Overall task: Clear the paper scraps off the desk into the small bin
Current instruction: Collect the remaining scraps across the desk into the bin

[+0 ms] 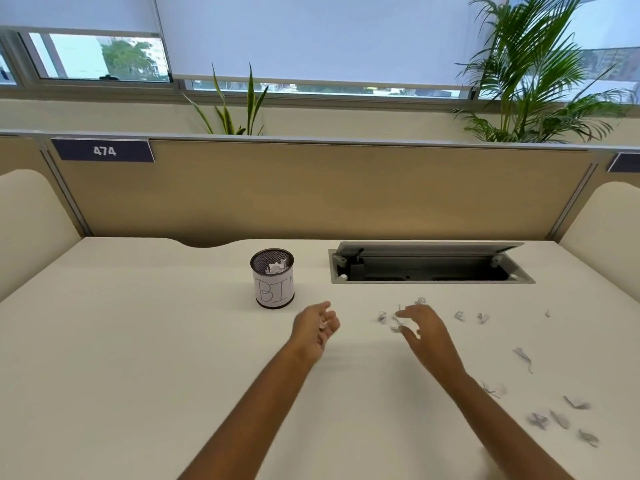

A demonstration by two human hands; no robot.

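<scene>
Head-height view down onto a pale desk (138,341). Just left of centre, a small black mesh bin (272,278), upright, wrapped in a paper label lettered BIN, already holding some crumpled white paper. In front of it and a little to the right, the left hand (317,327), palm turned up, fingers curled loosely round a few white bits. Further right, apart from the left, the right hand (424,327), fingers spread and relaxed, hovering over a small cluster of paper scraps (382,317); too blurred to tell whether touching any. More of them strewn across the right side of the desk, among them a long curled strip (523,356) and a looser group towards the near right corner. Behind, an open cable hatch (429,263) sunk into the desk, then a tan partition (311,188) with a plate numbered 474. Probably featherweight, soft and crushable, not fragile, and apt to flutter off under a quick sweep or a draught. Probably best pinched at a raised crumpled ridge between thumb and fingertip, or raked together with the side of the hand into the cupped palm, then tipped over the bin's rim.
</scene>
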